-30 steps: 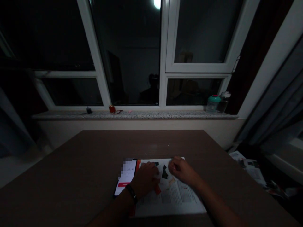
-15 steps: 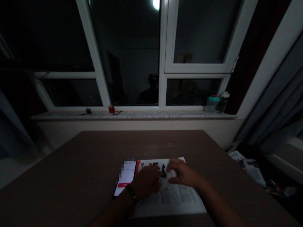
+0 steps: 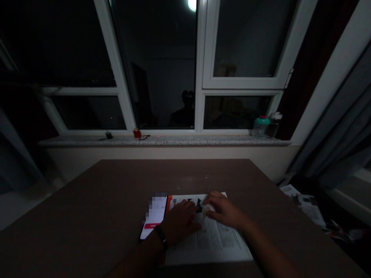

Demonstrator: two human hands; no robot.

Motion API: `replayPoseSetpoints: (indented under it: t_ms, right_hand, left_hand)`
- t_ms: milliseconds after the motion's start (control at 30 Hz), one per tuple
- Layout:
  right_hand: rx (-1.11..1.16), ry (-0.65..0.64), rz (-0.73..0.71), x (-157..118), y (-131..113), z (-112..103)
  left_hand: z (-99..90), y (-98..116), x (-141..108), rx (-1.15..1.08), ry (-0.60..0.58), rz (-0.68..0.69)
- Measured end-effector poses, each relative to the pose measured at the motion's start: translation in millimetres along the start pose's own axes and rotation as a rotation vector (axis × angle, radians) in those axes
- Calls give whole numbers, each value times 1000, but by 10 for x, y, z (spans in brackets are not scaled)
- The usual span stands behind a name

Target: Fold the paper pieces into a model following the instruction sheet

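A white printed booklet or sheet (image 3: 214, 247) with an orange-red left edge lies on the brown table. My left hand (image 3: 181, 222), with a dark band at the wrist, rests flat over its upper left part, fingers stretched out. On the upper right part, my right hand (image 3: 222, 210) has its fingers curled around a small pale, rounded thing (image 3: 207, 210), partly hidden, perhaps a roll of tape. Dark angular shapes (image 3: 199, 204) show on the page between the hands; I cannot tell whether they are printed. A lit phone (image 3: 156, 210) lies along the left edge of the page.
The brown table (image 3: 87, 216) reaches to the wall below a window. On the stone sill (image 3: 185, 141) stand a red jar (image 3: 136, 133), a small dark bottle (image 3: 108, 135) and a teal-lidded container (image 3: 261, 126) beside a clear bottle (image 3: 273, 125). Newspapers (image 3: 304, 204) lie right of the table.
The right hand's fingers have closed in around the pale thing, which shows slightly further left. My left thumb has spread to the right over the page.
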State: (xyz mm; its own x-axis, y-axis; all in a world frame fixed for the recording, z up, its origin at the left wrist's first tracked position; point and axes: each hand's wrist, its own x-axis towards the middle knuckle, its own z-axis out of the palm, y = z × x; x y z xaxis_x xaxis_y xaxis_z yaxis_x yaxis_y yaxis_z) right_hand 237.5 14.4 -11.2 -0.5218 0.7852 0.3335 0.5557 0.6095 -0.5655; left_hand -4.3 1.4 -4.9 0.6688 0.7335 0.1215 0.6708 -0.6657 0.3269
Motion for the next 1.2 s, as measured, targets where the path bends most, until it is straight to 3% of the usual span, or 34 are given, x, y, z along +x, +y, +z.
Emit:
replayPoseSetpoints:
  t_ms: [233,733,1033,1200]
  right_hand:
    - [31,42,98,14,-2,62]
    - [204,97,73,-18,37,150]
    - [282,184,44,-1,-41,60]
    - [282,200,-85,17,-69,9]
  left_hand:
    - [46,-27,-7,-36,4,-4]
    - [-1,36,-4,-140,15,-33]
    - [-116,80,-11,-262,49,167]
    - [-198,103,-14,-234,47,220]
